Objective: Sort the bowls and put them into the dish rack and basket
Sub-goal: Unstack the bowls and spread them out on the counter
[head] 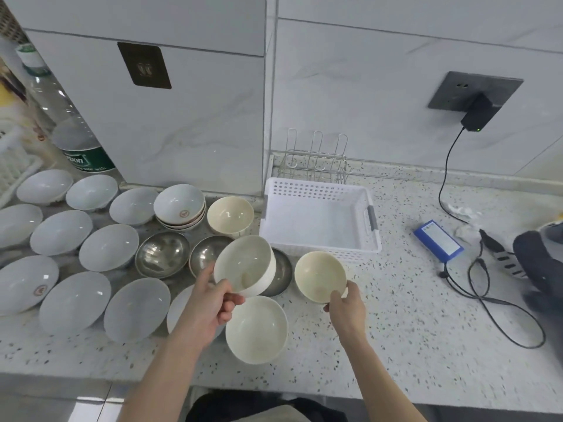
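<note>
Left hand (213,303) pinches the rim of a white bowl (243,266), lifted and tilted; right hand (345,303) grips a cream bowl (320,275) by its near rim, probably both bound for the empty perforated plastic basket (320,190) just beyond. The wire dish rack (313,159) stands behind it. Glossy shallow bowls (73,303) and steel bowls (161,254) wait at left.

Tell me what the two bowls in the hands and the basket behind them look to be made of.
Left hand bowl: glossy white, thick-walled, likely ceramic, possibly melamine. Right hand bowl: cream with a duller sheen, ceramic or melamine. Basket: matte white plastic, judging by its moulded perforated walls.
</note>
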{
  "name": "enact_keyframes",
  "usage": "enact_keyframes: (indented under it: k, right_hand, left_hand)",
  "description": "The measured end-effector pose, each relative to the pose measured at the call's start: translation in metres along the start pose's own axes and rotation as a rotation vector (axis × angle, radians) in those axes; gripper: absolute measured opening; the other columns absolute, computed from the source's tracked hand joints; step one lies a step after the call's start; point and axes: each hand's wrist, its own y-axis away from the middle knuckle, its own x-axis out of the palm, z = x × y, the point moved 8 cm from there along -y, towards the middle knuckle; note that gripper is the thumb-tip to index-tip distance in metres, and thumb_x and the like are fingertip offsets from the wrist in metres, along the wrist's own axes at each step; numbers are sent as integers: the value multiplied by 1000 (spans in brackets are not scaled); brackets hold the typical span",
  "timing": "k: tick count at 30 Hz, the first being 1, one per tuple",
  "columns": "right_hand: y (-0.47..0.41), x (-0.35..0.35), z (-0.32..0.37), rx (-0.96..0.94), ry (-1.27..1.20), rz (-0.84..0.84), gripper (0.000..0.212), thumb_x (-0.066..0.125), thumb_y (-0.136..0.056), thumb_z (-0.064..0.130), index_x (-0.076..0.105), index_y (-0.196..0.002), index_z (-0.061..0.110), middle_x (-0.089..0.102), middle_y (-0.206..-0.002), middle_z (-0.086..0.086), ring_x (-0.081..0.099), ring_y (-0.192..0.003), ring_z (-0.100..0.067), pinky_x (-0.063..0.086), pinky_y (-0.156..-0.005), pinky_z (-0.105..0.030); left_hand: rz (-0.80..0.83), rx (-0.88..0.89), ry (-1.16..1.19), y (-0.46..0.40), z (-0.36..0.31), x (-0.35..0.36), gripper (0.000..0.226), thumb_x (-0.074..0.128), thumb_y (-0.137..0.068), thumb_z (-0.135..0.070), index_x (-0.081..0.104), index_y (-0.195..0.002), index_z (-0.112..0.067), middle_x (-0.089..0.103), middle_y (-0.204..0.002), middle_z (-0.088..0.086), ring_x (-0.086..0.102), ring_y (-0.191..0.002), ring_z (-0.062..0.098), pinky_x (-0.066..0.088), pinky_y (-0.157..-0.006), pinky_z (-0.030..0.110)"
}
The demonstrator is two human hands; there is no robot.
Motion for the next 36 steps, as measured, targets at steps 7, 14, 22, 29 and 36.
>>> enact_keyframes:
  k: [7, 14, 22, 29, 36]
  right_hand:
    - [-7, 2, -3, -16, -29, 24, 44, 42, -94, 13, 40, -138, 17, 70, -90, -14, 60, -63, -12, 38, -44, -22]
    - [-7, 4, -11, 11, -149, 42, 50, 47, -94, 17, 38, -143, 19, 72, -83, -9, 63, -67, -11, 42, -50, -25]
    - [2, -24, -16, -10, -101, 59, 40, 46, -96, 45, 52, -129, 23, 72, -73, 3, 64, -74, -10, 51, -65, -33]
    - [32, -37, -13, -201, -183, 277, 32, 43, -100, 41, 70, -84, 37, 68, -63, -1, 45, -45, -2, 39, -50, -24]
    - [39, -40, -34, -246, 76, 342, 18, 52, -94, 26, 66, -106, 22, 70, -71, -3, 55, -52, 0, 41, -51, -19]
  left_hand:
    - [-14, 13, -15, 10, 8, 3, 55, 44, -90, 4, 49, -125, -37, 66, -59, 14, 41, -41, 8, 34, -35, 18]
    - [-23, 60, -127, 24, 8, 14, 54, 43, -90, 4, 52, -110, -46, 67, -58, 14, 46, -40, 7, 34, -37, 18]
    - [65, 141, -342, 37, 18, 48, 59, 44, -91, 1, 43, -128, -45, 71, -83, 14, 57, -48, 10, 36, -39, 21]
    - [251, 117, -528, 42, 54, 94, 64, 42, -93, -7, 35, -116, -66, 72, -61, 5, 63, -52, 9, 43, -45, 20]
    - [296, 123, -659, 38, 77, 107, 64, 41, -91, -7, 33, -140, -47, 70, -56, 1, 63, -50, 7, 42, -42, 18]
